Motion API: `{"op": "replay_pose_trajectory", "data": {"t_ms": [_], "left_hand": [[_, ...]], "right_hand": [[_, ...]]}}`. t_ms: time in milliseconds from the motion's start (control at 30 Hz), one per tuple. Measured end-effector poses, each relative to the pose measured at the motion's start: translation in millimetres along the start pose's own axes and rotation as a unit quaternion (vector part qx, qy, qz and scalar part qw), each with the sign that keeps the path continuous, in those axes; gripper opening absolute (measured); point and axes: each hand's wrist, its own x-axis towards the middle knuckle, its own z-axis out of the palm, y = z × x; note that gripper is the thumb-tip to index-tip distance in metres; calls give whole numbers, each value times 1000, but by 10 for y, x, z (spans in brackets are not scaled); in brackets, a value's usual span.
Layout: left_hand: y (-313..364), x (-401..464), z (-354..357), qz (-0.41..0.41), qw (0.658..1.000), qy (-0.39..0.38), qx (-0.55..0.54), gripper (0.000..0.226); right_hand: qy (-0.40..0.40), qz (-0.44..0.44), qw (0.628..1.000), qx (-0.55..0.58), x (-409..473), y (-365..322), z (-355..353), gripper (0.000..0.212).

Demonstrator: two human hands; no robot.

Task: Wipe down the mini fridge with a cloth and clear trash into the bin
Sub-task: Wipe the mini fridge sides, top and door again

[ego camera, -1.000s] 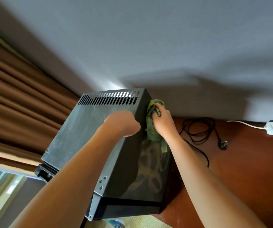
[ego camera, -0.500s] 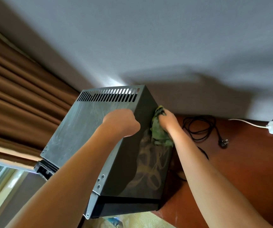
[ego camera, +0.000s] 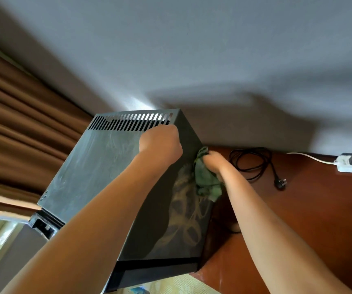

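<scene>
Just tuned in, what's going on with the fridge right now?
A person is wiping the black mini fridge, which stands on a reddish-brown surface. The right hand grips a green cloth and presses it against the fridge's side panel, where smeary wipe marks show. The left hand grips the top edge near the vent slots, seemingly steadying it. A black power cord lies unplugged beside the fridge. No bin or trash is clearly in view.

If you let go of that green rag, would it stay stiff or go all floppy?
Probably floppy: the green cloth is bunched and wrinkled in the right hand, and its loose end droops down the mini fridge side. It looks light, so it would likely just drop and crumple.
</scene>
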Motion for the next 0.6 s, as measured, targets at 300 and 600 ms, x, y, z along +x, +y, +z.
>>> {"op": "replay_pose_trajectory", "data": {"t_ms": [300,600], "left_hand": [[67,38,-30,10,1000,-14,10,23],[96,22,-30,15,1000,-8,18,23]], "right_hand": [[69,-167,980,77,83,-134,-40,48],[-28,9,996,-87,157,-70,-122,42]]}}
